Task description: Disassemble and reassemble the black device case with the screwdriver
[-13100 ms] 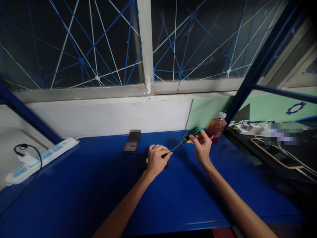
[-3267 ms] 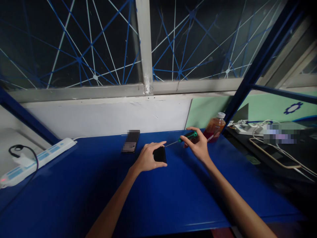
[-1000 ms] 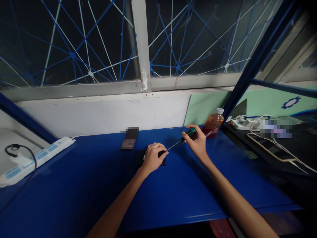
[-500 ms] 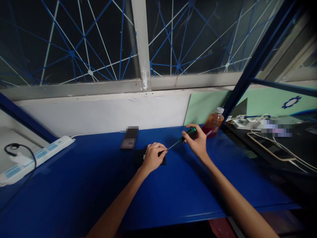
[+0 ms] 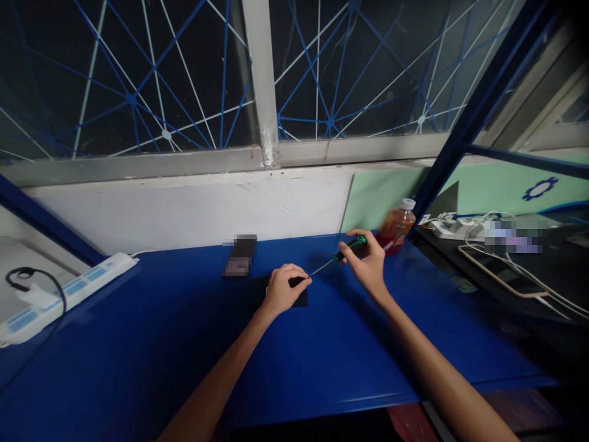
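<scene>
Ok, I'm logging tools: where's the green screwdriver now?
The screwdriver is right of centre in the head view, in the right hand, shaft toward the left hand.

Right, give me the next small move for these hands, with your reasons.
Perhaps turn the green-handled screwdriver gently with the right hand: that hand grips it, and the shaft ends at the fingertips of the left hand, over the black object. Whether it is seated is too small to tell.

Green and black screwdriver (image 5: 355,243), blue table (image 5: 322,350)
</scene>
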Action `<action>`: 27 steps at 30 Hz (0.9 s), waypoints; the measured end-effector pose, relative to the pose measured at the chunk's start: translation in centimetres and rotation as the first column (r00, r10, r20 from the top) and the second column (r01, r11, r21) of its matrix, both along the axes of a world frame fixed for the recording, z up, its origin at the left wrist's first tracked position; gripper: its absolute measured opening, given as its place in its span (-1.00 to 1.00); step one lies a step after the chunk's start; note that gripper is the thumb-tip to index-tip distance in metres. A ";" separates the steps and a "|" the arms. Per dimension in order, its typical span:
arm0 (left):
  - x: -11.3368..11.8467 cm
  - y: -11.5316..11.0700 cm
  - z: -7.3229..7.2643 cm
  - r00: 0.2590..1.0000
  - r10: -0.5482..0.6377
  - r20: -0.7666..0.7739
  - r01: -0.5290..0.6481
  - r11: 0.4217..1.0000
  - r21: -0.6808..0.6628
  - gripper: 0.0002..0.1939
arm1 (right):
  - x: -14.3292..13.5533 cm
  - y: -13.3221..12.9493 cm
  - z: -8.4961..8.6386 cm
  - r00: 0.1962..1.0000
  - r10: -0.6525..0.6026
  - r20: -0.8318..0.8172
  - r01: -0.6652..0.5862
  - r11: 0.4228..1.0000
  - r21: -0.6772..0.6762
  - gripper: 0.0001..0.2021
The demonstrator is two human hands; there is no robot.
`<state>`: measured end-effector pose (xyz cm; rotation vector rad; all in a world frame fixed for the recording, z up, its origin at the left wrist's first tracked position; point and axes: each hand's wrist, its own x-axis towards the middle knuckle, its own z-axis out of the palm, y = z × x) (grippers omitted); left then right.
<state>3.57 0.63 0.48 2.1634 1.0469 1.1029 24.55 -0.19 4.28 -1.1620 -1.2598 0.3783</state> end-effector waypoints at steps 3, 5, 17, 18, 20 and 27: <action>-0.1 0.0 -0.1 1.000 0.003 0.008 -0.003 1.000 0.007 -0.92 | 0.0 0.0 0.0 1.000 -0.007 0.003 0.007 1.000 0.005 -0.75; 0.0 0.0 -0.1 1.000 0.008 0.014 -0.008 1.000 0.004 -0.92 | 0.0 0.0 -0.1 1.000 -0.009 0.003 0.009 1.000 0.011 -0.75; 0.1 -0.1 0.2 1.000 0.026 0.017 -0.026 0.999 0.021 -0.90 | -0.1 0.0 -0.1 1.000 0.007 -0.016 -0.007 1.000 0.014 -0.75; 0.1 -0.1 0.1 1.000 0.027 0.007 -0.027 0.999 0.028 -0.90 | -0.1 0.0 0.0 1.000 0.011 -0.018 -0.011 1.000 0.016 -0.75; 0.0 -0.1 0.0 0.999 0.031 -0.010 -0.031 0.999 0.039 -0.90 | -0.1 -0.1 0.0 1.000 0.013 -0.021 -0.013 1.000 0.017 -0.76; 0.0 -0.2 0.2 0.998 0.047 -0.033 -0.044 0.996 0.072 -0.90 | -0.2 -0.2 0.0 1.000 0.003 0.021 -0.004 1.000 0.005 -0.76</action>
